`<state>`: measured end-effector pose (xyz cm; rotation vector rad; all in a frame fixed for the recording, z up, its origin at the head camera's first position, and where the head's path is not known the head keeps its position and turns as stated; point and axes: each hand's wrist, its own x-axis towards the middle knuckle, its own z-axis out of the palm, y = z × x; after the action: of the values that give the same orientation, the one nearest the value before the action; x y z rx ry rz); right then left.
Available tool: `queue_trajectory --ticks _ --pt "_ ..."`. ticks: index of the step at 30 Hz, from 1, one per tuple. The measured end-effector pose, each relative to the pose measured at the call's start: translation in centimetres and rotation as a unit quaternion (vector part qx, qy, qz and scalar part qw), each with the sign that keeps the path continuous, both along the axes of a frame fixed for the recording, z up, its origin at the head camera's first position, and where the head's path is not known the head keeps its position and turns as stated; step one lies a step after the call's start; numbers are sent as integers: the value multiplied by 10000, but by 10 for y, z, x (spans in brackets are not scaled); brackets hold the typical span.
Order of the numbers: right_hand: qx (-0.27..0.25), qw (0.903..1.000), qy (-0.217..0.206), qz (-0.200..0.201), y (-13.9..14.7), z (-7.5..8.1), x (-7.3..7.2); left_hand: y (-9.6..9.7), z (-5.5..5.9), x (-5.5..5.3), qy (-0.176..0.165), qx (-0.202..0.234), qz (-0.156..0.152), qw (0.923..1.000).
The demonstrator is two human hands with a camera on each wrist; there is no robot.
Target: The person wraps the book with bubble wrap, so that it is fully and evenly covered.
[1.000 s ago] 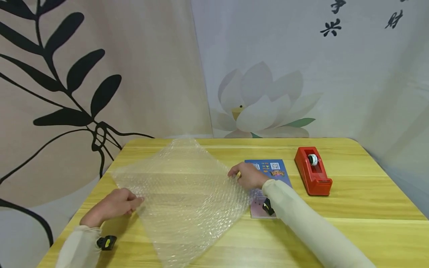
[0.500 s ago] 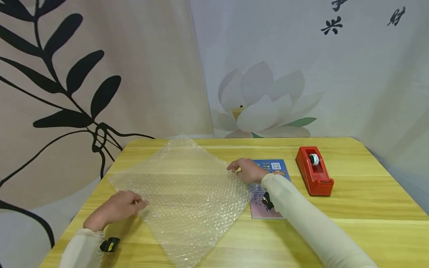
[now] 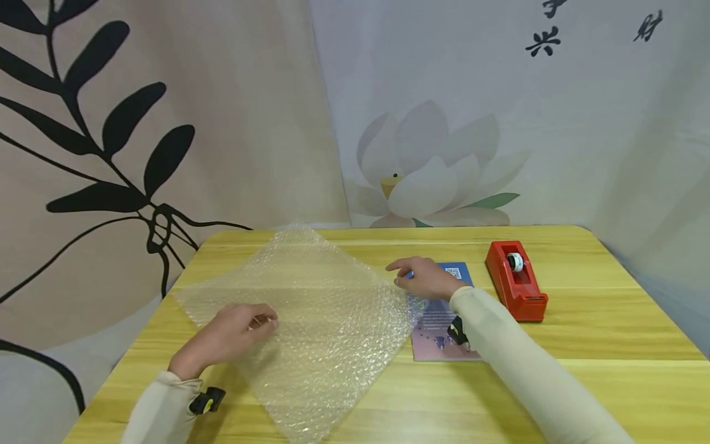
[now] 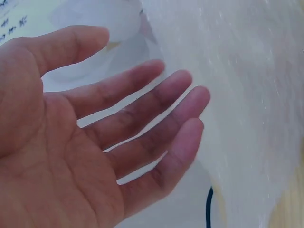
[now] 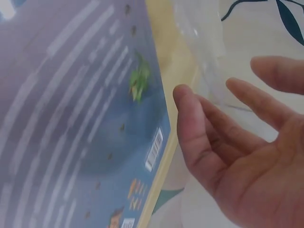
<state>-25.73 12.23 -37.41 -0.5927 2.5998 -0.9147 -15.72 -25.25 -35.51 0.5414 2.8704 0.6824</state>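
A clear sheet of bubble wrap (image 3: 327,351) lies spread like a diamond across the table's left and middle. Over its left part is my left hand (image 3: 230,336); in the left wrist view its fingers are loosely bent and spread, holding nothing. My right hand (image 3: 426,279) is beyond the wrap's right corner, above a thin blue and pink book (image 3: 435,336), and likewise holds nothing. The wrap's right corner overlaps the book's left edge. Text lines and a barcode show on the book's cover (image 5: 85,123) in the right wrist view. My right hand and sleeve hide part of it.
A red tape dispenser (image 3: 518,290) with a small roll stands right of the book. Under everything is a yellow wood-grain table (image 3: 610,333). Behind its far edge hangs a pale curtain (image 3: 266,123) printed with dark leaves and a lotus.
My left hand has moved right from the wrap's left edge to above the sheet. My right hand has let go of the wrap's edge and drawn slightly right, over the book.
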Motion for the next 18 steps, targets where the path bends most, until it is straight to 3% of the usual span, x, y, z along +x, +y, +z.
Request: queue_trajectory --ticks 10,18 --pt "-99 9986 427 -283 30 7 13 28 -8 -13 -53 575 -195 9981" --pt "-50 9965 603 -579 53 6 29 57 -15 -21 -261 1079 -579 9921"
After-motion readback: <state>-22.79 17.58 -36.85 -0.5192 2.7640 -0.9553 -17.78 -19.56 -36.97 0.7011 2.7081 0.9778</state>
